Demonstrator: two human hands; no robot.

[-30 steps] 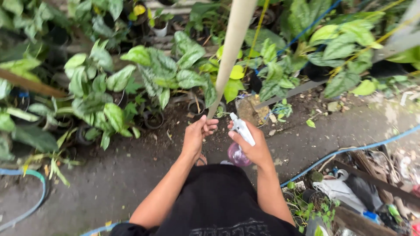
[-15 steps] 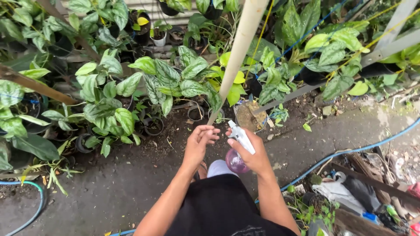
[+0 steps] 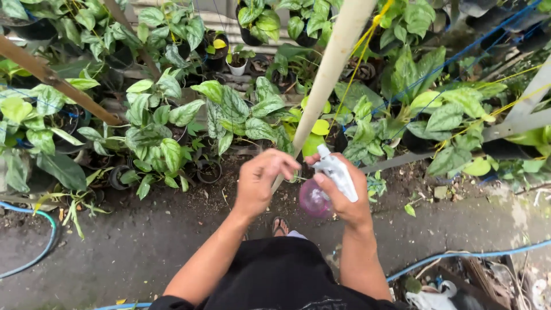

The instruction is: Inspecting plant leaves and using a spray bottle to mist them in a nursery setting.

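black shirt (image 3: 287,275) | grey print | bare forearms | sandal (image 3: 279,225)

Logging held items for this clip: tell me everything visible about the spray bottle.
The spray bottle is small, with a white plastic trigger head and a translucent pink-purple rounded body. The right hand grips it around the neck, head up and nozzle pointing away toward the plants. The left hand is close beside it, not touching. Any liquid level is unclear.

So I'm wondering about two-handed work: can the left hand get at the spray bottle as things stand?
Probably yes. The left hand hovers empty, fingers curled, right beside the pink spray bottle gripped in the right hand. Only a short gap of open air separates them; the slanting pale pole passes behind, not between.
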